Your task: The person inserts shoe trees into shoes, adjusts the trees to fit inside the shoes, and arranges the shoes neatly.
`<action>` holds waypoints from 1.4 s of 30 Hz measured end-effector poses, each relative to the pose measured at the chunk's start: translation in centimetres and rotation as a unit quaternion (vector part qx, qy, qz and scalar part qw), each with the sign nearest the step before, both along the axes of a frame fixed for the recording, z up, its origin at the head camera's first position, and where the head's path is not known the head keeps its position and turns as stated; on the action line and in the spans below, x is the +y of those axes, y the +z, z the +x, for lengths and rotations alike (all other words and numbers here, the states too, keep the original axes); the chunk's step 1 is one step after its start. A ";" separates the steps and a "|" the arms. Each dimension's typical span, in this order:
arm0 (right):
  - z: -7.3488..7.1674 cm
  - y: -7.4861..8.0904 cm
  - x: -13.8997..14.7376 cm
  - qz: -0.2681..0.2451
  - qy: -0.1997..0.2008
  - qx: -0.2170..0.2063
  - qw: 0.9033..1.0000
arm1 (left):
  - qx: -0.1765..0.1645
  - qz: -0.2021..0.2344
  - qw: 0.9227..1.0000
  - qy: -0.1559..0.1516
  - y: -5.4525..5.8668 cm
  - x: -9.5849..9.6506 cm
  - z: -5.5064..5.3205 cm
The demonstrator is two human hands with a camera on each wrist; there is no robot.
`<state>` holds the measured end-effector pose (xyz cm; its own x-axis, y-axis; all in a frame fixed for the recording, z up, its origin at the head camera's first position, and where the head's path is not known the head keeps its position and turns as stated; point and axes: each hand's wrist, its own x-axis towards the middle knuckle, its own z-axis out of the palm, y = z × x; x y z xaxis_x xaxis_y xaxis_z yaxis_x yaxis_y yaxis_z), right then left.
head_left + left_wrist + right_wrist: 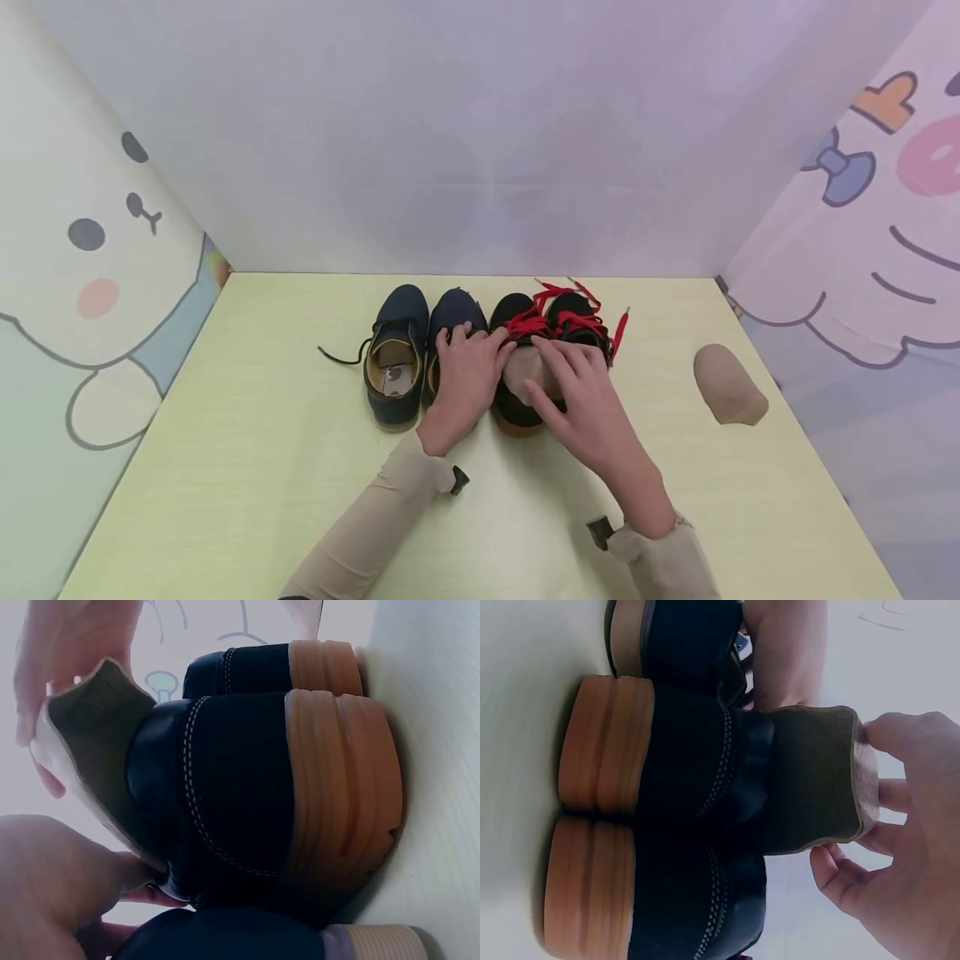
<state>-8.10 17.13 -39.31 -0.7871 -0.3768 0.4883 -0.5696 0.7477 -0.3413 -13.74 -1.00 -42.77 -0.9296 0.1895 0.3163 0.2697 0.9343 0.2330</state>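
Observation:
A black shoe (516, 412) with red laces and a tan sole stands upright near the middle of the table. Its mouth holds one end of a beige, hollow shoe insert (814, 776), which sticks up out of the heel opening. My right hand (588, 400) grips the raised end of the insert, thumb on one side and fingers on the other. With thumb and fingers my left hand (468, 375) pinches the shoe's side at the opening, close to the insert's edge. How far the insert reaches inside is hidden.
The other black shoe (573, 308) stands against its right side, partly behind my right hand. To the left are two navy shoes (401, 312), one partly under my left hand. A second beige insert (727, 387) lies at the table's right. Printed screens surround the table.

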 end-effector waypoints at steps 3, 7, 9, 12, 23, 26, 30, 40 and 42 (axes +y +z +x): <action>-0.3 -0.2 -0.2 0.004 -0.006 -0.002 1.000 | 0.002 0.006 1.000 -0.003 0.0 0.0 0.1; -0.8 -0.7 -0.5 0.007 -0.012 -0.001 1.000 | 0.008 0.012 1.000 -0.005 0.1 -0.1 0.1; -1.1 -1.0 -0.6 0.008 -0.011 0.000 1.000 | 0.008 0.013 1.000 -0.005 0.1 -0.1 0.2; -1.5 -1.4 -0.7 0.013 -0.010 0.002 1.000 | 0.012 0.011 1.000 -0.004 0.1 0.0 0.2; -2.9 -2.6 -1.2 0.016 -0.017 -0.018 1.000 | 0.009 0.007 1.000 -0.002 -0.2 0.0 0.2; -3.2 -2.8 -1.3 0.013 -0.024 -0.031 0.999 | 0.010 0.008 1.000 0.001 -0.2 -0.1 0.2; -3.5 -3.0 -1.5 0.003 -0.030 -0.040 0.999 | 0.011 0.011 1.000 0.002 -0.1 -0.1 0.2; -3.7 -3.1 -1.3 -0.029 -0.021 -0.026 0.999 | 0.007 0.023 1.000 -0.002 -0.1 -0.2 0.1; -3.6 -2.9 -1.0 -0.032 -0.012 -0.027 0.999 | 0.008 0.030 1.000 -0.002 -0.1 -0.3 0.1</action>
<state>-11.66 16.10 -42.18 -0.8216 -0.3268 0.4671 -0.5310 0.7370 -0.4183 -13.65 -1.33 -42.84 -0.9232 0.1744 0.3426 0.2785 0.9177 0.2833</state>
